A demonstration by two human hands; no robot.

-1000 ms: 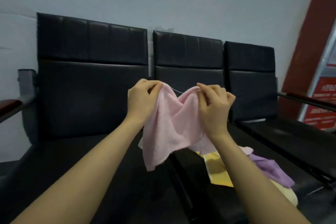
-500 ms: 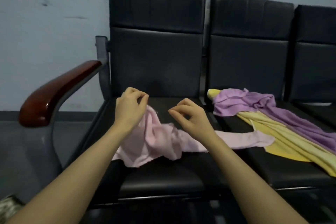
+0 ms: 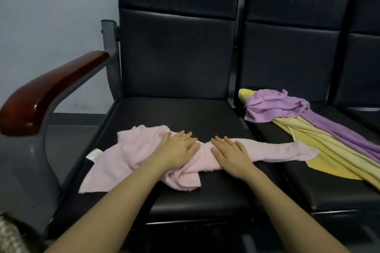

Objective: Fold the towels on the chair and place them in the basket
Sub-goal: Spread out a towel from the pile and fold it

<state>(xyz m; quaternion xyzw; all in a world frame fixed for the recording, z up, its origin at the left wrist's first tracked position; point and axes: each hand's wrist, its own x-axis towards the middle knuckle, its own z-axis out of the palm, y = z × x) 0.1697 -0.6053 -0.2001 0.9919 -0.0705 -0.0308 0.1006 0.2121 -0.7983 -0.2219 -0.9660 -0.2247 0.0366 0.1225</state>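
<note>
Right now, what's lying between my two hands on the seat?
In the head view, only a bunched strip of the pink towel lies between the left hand and right hand, both flat on it; nothing else.

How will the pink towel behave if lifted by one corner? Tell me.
Probably floppy: the pink towel lies rumpled and bunched on the seat under both flat hands. Likely light, being thin cloth. Its long end trails onto the yellow towel, so it may drag that.

We count three towels: one pink towel (image 3: 141, 150), one purple towel (image 3: 287, 107), one yellow towel (image 3: 329, 150); three chair seats; two hands.
</note>
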